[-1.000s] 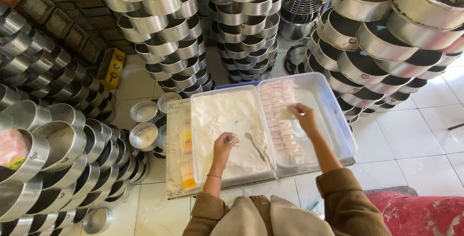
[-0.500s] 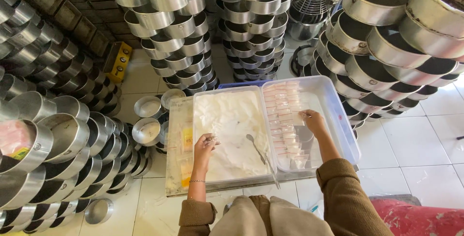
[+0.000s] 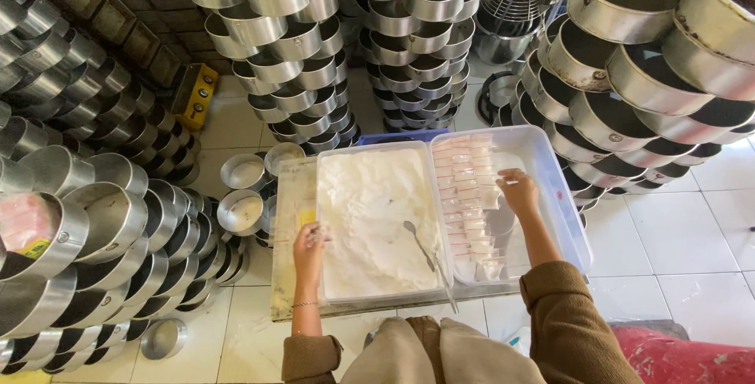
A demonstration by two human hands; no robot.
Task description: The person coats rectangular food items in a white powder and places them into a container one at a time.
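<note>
A clear plastic tub (image 3: 566, 219) on the floor has two halves. The left half is filled with white powder (image 3: 373, 211), and a metal spoon (image 3: 418, 241) lies in it. The right half holds a row of small filled clear packets (image 3: 465, 195). My left hand (image 3: 309, 242) rests at the tub's left rim, over a flat board (image 3: 287, 274), with its fingers dusted white; what it holds is unclear. My right hand (image 3: 519, 191) reaches into the right half and touches the packets.
Tall stacks of round metal baking pans (image 3: 291, 54) surround the tub on the left, back and right. Loose pans (image 3: 240, 211) sit on the white tiled floor left of the board. A red cloth (image 3: 684, 356) lies at the bottom right.
My left hand has moved left, from the powder to the tub's left rim over the board. My right hand has drawn back a little along the row of packets.
</note>
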